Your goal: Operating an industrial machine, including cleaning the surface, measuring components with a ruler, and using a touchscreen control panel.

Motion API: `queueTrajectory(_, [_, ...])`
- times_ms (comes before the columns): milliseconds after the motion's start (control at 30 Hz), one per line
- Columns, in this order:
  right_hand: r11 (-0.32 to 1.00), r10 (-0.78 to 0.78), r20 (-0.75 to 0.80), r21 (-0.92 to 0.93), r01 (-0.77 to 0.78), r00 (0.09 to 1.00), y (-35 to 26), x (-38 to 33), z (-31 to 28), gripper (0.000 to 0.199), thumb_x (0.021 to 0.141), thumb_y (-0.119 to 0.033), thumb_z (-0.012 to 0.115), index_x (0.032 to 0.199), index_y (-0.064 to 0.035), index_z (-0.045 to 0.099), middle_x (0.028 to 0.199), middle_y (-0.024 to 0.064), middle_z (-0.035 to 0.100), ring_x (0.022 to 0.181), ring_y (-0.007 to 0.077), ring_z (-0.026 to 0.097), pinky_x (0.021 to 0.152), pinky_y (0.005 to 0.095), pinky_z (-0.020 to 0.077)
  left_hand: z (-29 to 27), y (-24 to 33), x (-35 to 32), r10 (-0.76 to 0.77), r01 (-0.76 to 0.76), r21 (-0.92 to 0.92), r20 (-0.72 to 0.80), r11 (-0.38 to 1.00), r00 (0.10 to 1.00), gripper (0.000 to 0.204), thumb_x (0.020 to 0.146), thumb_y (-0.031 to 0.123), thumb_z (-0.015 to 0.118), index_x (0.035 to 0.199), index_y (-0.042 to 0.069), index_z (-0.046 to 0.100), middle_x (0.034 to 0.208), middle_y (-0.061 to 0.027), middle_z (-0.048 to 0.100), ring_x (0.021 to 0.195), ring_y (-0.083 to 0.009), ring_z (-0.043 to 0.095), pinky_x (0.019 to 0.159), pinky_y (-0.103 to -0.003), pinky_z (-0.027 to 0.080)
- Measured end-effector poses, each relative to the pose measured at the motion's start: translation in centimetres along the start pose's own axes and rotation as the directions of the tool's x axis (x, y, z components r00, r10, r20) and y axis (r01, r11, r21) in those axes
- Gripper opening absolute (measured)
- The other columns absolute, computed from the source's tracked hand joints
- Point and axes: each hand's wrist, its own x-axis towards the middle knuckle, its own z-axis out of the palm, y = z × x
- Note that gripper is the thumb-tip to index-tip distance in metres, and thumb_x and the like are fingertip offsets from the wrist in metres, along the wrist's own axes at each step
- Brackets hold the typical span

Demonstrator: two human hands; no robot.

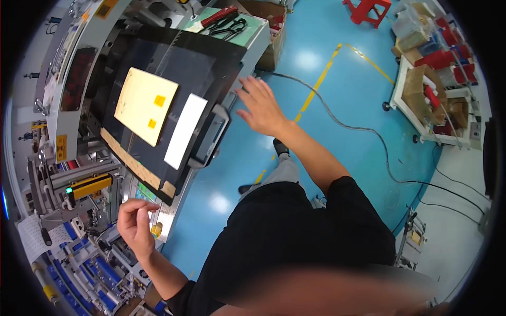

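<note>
My right hand, fingers spread, hovers just off the near right edge of a dark plate, close to its metal pull handle. It holds nothing. A cream rectangular board with two small amber squares lies on the dark plate. Beside it is a white strip. My left hand is by the plate's lower corner, with its fingers curled in. Whatever may be inside those fingers is hidden. Close by my left hand sits a small yellow knob-like part.
Machine frames and blue fittings crowd the left. Cutters with red handles lie on a green mat at the back. A cable crosses the blue floor. A red stool and a white cart with boxes stand right.
</note>
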Motion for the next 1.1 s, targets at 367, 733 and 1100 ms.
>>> queueTrajectory(367, [0.989, -0.136, -0.137, 0.046, 0.143, 0.981, 9.6, 7.1, -1.7, 0.036, 0.08, -0.011, 0.065, 0.116, -0.0077, 0.061, 0.133, 0.0074, 0.05, 0.127, 0.0272, 0.044, 0.107, 0.0463, 0.0334, 10.1, 4.3, 7.2, -0.101, 0.114, 0.245, -0.066, 0.963, 0.993, 0.012, 0.094, 0.011, 0.057, 0.095, -0.002, 0.058, 0.081, -0.0105, 0.065, 0.073, -0.014, 0.06, 0.071, -0.025, 0.047])
queueTrajectory(733, [0.946, -0.32, 0.332, 0.066, 0.316, 0.888, 8.7, 15.2, -0.3, 0.026, 0.066, -0.013, 0.068, 0.091, -0.0058, 0.065, 0.098, 0.0071, 0.054, 0.101, 0.0236, 0.048, 0.083, 0.0339, 0.0393, 9.1, 4.8, 5.8, -0.149, 0.169, 0.082, -0.211, 0.982, 0.966, 0.01, 0.095, 0.008, 0.057, 0.099, -0.002, 0.058, 0.084, -0.008, 0.065, 0.077, -0.014, 0.065, 0.072, -0.025, 0.051])
queueTrajectory(1100, [0.907, -0.294, 0.585, 0.42, 0.028, 0.756, 10.5, 14.4, 3.1, 0.036, 0.08, -0.007, 0.065, 0.115, -0.0016, 0.061, 0.102, 0.016, 0.066, 0.094, 0.0313, 0.063, 0.084, 0.0412, 0.0499, 0.7, 0.0, -1.3, -0.179, 0.169, -0.059, -0.389, 0.984, 0.904, 0.012, 0.093, 0.012, 0.06, 0.094, 0.001, 0.062, 0.085, -0.0046, 0.065, 0.077, -0.0102, 0.062, 0.07, -0.025, 0.05])
